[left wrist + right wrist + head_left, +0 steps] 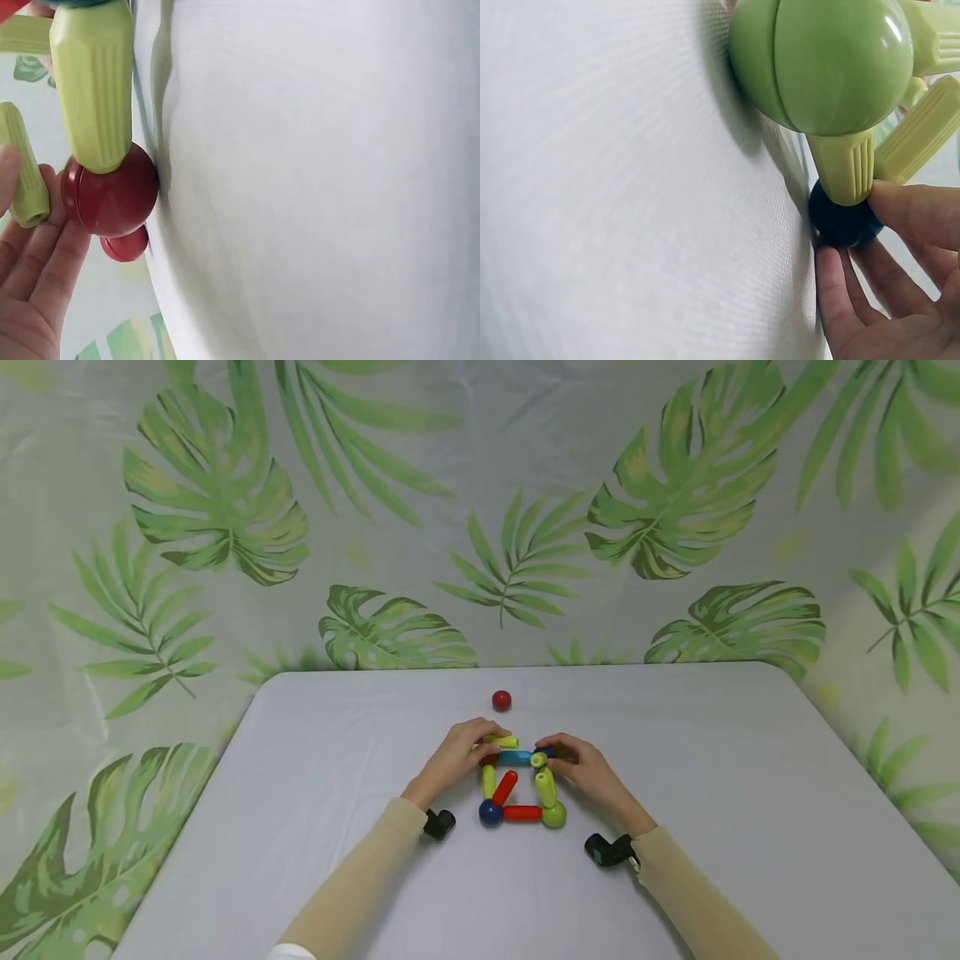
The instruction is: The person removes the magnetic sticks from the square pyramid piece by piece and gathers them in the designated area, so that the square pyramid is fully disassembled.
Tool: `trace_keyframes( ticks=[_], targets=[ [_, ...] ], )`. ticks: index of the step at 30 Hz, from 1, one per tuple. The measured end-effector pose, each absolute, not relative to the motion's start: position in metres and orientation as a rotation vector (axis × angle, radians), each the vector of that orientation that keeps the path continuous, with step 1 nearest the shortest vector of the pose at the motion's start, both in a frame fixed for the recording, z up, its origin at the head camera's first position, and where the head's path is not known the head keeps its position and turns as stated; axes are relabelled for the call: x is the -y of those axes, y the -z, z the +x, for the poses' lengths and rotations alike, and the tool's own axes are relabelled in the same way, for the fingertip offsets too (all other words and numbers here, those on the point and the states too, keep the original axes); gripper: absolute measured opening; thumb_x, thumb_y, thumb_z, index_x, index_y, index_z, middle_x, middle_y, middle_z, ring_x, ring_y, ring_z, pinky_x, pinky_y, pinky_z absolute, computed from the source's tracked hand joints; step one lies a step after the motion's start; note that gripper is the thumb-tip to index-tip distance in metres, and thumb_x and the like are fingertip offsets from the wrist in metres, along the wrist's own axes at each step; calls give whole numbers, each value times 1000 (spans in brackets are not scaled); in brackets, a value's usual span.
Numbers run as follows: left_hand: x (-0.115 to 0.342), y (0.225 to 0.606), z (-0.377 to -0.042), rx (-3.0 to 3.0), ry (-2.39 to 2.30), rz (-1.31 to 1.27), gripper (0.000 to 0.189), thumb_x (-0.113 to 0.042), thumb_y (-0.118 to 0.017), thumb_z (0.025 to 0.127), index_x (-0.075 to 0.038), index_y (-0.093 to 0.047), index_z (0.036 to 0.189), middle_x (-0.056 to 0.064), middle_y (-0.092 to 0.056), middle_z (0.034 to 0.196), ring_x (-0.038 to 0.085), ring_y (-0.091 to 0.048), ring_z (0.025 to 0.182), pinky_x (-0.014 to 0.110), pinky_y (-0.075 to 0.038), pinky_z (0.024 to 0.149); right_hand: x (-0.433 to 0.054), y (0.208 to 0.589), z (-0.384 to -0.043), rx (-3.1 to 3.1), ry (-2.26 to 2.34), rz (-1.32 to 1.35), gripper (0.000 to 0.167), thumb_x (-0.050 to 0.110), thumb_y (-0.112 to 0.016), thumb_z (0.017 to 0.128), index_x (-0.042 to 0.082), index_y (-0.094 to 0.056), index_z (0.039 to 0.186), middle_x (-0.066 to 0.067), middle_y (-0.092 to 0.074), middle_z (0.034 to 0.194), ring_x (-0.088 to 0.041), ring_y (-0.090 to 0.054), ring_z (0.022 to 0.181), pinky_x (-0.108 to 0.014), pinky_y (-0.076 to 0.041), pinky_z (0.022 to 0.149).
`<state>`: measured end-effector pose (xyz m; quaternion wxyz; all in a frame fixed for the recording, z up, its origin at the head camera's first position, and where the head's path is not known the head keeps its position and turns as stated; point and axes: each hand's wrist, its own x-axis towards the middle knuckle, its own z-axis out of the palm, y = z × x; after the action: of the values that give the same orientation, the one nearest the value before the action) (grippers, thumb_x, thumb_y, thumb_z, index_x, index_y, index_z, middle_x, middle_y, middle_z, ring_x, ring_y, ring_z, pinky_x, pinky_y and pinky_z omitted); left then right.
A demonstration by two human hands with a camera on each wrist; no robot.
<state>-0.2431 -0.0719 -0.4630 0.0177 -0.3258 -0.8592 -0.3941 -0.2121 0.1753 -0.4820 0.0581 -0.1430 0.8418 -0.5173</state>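
On the white table point(337, 735) lies a square frame of rods and balls point(522, 813), between the person's hands. The left hand point(459, 753), at the far left corner, pinches a yellow-green rod point(27, 180) between thumb and fingers, just beside the dark red ball point(112, 191). At the far right corner, the right hand point(594, 771) holds the dark blue ball point(845, 217), its thumb at the joint with a rod. Near left sits another blue ball point(491, 812) with a slanting red rod point(506, 787); near right, a green ball point(554, 814). A separate red ball point(502, 700) (touching nothing but cloth) lies beyond.
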Motion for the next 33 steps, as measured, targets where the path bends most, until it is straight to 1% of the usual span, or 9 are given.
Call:
trace_keyframes(
  ticks=[2, 6, 9, 12, 15, 22, 27, 29, 33],
  targets=[
    [79, 463, -248, 2661, 1266, -923, 23, -6, -66, 90, -5, -66, 113, 5, -64, 107, 18, -61, 96, 28, -49, 87, -175, 483, -212, -2556, 1561, -430, 28, 3, -58, 93, 6, -61, 121, -12, -59, 124, -31, -54, 115, -50, -41, 97],
    [106, 465, -269, 2662, 1264, -682, 20, -2, -70, 85, -4, -68, 105, 8, -66, 104, 22, -61, 97, 33, -49, 87, -173, 482, -211, -2560, 1547, -413, 29, 3, -57, 93, 6, -61, 122, -12, -59, 124, -31, -54, 115, -49, -41, 98],
    [127, 467, -287, 2718, 1222, -514, 17, 0, -70, 85, -3, -68, 101, 10, -67, 104, 24, -60, 99, 36, -47, 88, -172, 481, -211, -2564, 1542, -406, 29, 3, -57, 93, 6, -61, 122, -12, -59, 124, -32, -54, 114, -49, -42, 97],
    [144, 466, -300, 2808, 1167, -409, 17, 1, -68, 86, -2, -67, 103, 12, -66, 106, 27, -59, 102, 39, -45, 90, -172, 480, -211, -2564, 1536, -415, 29, 3, -57, 93, 6, -61, 122, -12, -58, 125, -32, -54, 114, -49, -42, 97],
    [152, 465, -308, 2878, 1097, -371, 20, 1, -67, 86, -1, -66, 106, 16, -64, 108, 30, -58, 105, 42, -44, 92, -172, 480, -211, -2553, 1541, -423, 29, 3, -57, 93, 6, -61, 122, -13, -58, 125, -32, -54, 115, -49, -42, 97],
    [156, 465, -314, 2922, 1054, -362, 26, -2, -70, 86, -1, -64, 112, 20, -61, 112, 34, -55, 107, 44, -42, 94, -172, 480, -213, -2558, 1541, -432, 28, 4, -57, 94, 5, -61, 122, -13, -58, 124, -32, -55, 113, -49, -43, 96],
    [147, 464, -304, 2842, 1130, -391, 33, -3, -70, 85, -3, -62, 118, 20, -56, 119, 37, -46, 114, 47, -36, 98, -173, 480, -213, -2555, 1544, -405, 28, 3, -57, 94, 5, -61, 121, -13, -59, 124, -32, -54, 113, -49, -43, 96],
    [138, 460, -295, 2776, 1190, -482, 32, -2, -70, 85, -3, -62, 117, 20, -56, 119, 37, -46, 113, 48, -37, 97, -173, 480, -212, -2552, 1548, -404, 28, 3, -57, 94, 5, -61, 122, -12, -59, 124, -31, -55, 113, -49, -43, 96],
    [104, 450, -272, 2663, 1365, -853, 27, -2, -67, 88, -1, -63, 114, 21, -60, 112, 34, -56, 103, 42, -46, 89, -175, 480, -211, -2541, 1565, -423, 28, 3, -57, 94, 5, -61, 122, -12, -59, 123, -31, -55, 111, -48, -43, 96]
  ],
)
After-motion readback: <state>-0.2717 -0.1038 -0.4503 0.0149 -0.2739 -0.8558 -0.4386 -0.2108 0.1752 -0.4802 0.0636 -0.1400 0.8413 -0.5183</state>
